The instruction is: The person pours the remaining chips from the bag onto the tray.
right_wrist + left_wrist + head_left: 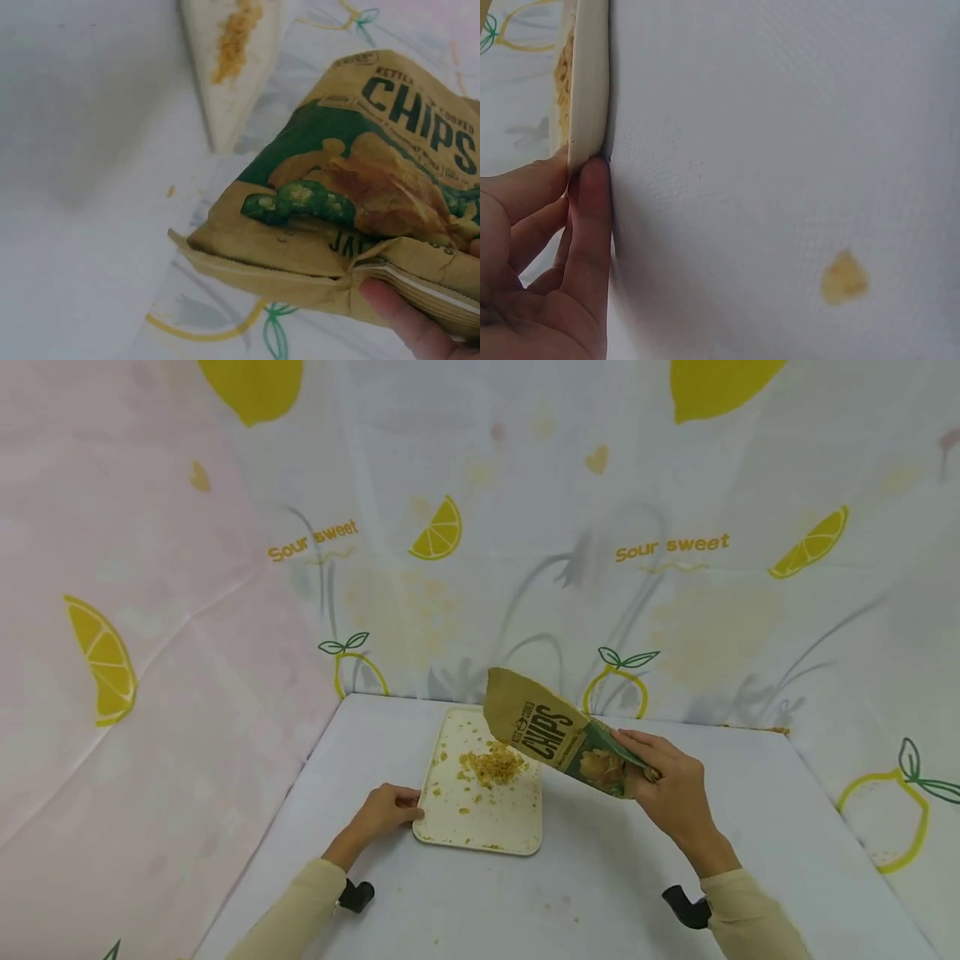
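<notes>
A cream tray (480, 825) lies on the table, with a heap of crushed chips (495, 766) in its middle and crumbs scattered about. At its near left corner, my left hand (386, 810) pinches the rim; in the left wrist view the fingers (591, 202) reach under the edge. My right hand (671, 785) grips a brown and green chip bag (555, 735) by its bottom end. The bag is held above the table, its top end pointing left over the tray's far right part. Its inside is hidden.
Small crumbs dot the white table (495, 918) in front of the tray, and a yellowish chip fragment (844, 277) shows near the left hand. A lemon-print cloth (525, 527) hangs behind and at both sides. Black curved pieces (356, 896) sit at both wrists.
</notes>
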`<state>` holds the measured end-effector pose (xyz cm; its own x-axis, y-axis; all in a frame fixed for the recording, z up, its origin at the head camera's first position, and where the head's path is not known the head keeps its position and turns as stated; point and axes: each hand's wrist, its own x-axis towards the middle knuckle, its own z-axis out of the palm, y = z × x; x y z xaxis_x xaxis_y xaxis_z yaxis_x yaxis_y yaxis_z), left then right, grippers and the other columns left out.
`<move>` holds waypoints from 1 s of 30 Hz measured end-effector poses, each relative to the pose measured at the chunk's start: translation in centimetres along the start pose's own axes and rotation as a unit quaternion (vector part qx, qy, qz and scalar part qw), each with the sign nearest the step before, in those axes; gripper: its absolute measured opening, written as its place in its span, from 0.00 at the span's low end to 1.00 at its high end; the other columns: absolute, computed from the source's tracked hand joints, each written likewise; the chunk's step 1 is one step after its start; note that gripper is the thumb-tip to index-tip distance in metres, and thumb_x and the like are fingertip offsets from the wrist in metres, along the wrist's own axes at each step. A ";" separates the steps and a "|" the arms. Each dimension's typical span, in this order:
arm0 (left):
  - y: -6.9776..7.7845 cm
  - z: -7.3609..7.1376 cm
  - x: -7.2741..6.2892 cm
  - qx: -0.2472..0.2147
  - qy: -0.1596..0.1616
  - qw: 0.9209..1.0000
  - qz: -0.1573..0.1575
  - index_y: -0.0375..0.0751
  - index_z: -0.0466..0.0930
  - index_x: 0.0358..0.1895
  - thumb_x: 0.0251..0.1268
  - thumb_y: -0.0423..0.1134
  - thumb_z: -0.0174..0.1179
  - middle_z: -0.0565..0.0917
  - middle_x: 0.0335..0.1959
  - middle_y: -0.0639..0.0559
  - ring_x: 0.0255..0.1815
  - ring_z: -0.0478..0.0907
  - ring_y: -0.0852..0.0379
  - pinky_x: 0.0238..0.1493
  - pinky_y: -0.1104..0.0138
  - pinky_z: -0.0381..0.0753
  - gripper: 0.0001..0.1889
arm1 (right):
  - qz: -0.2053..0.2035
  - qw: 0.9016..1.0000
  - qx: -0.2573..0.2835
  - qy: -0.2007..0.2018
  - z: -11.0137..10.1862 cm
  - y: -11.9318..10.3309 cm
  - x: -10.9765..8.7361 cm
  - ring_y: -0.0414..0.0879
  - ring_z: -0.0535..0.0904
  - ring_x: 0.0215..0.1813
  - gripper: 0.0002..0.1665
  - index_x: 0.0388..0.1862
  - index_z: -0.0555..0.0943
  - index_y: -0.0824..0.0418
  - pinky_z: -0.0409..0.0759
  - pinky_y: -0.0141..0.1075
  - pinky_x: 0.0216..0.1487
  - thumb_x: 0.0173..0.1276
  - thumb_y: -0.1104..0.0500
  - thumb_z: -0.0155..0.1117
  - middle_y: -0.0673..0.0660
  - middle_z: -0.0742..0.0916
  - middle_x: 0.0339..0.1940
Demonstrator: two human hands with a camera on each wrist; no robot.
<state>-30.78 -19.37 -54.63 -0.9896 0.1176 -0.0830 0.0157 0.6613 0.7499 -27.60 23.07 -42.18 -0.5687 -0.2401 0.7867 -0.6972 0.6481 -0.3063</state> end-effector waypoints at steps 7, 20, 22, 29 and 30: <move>-0.2 0.1 0.0 0.003 -0.005 1.000 -0.005 0.29 0.84 0.50 0.54 0.33 0.72 0.82 0.28 0.54 0.29 0.75 0.60 0.32 0.67 0.77 0.20 | -0.012 1.000 -0.004 -0.017 1.1 -0.2 -0.9 0.54 0.84 0.47 0.27 0.47 0.87 0.66 0.76 0.23 0.47 0.48 0.82 0.61 0.59 0.87 0.46; -0.3 0.2 -0.4 -0.003 -0.005 1.000 -0.009 0.29 0.84 0.50 0.55 0.33 0.71 0.82 0.29 0.54 0.30 0.76 0.60 0.33 0.68 0.77 0.19 | -0.095 0.995 -0.006 0.015 1.6 -0.1 -1.3 0.59 0.81 0.48 0.34 0.46 0.86 0.69 0.69 0.22 0.57 0.36 0.86 0.60 0.63 0.85 0.47; -0.2 0.2 -0.5 -0.004 -0.007 1.000 -0.010 0.29 0.84 0.50 0.55 0.32 0.71 0.82 0.29 0.55 0.30 0.76 0.61 0.32 0.68 0.77 0.19 | -0.100 0.995 -0.007 0.025 1.4 -0.1 -1.1 0.58 0.82 0.48 0.33 0.47 0.86 0.68 0.69 0.22 0.57 0.38 0.85 0.62 0.63 0.86 0.47; -0.1 -0.1 -0.3 -0.007 -0.001 1.000 0.000 0.28 0.84 0.50 0.54 0.32 0.71 0.82 0.29 0.54 0.30 0.76 0.60 0.32 0.68 0.77 0.19 | -0.103 0.991 0.012 0.079 1.1 -0.3 -0.2 0.60 0.82 0.47 0.29 0.47 0.87 0.68 0.73 0.27 0.57 0.45 0.83 0.59 0.64 0.86 0.46; -0.2 -0.1 -0.3 -0.007 -0.003 1.000 -0.003 0.29 0.84 0.50 0.54 0.32 0.71 0.82 0.29 0.54 0.30 0.76 0.60 0.32 0.68 0.77 0.19 | -0.098 0.993 0.007 0.068 1.3 -0.2 -0.3 0.60 0.82 0.47 0.30 0.46 0.87 0.68 0.73 0.27 0.56 0.43 0.84 0.60 0.64 0.86 0.46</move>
<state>-30.51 -19.60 -54.67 -0.9889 0.1182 -0.0904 0.0084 0.6511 0.7589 -27.86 22.01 -43.05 -0.3583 -0.2597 0.8968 -0.7950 0.5886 -0.1471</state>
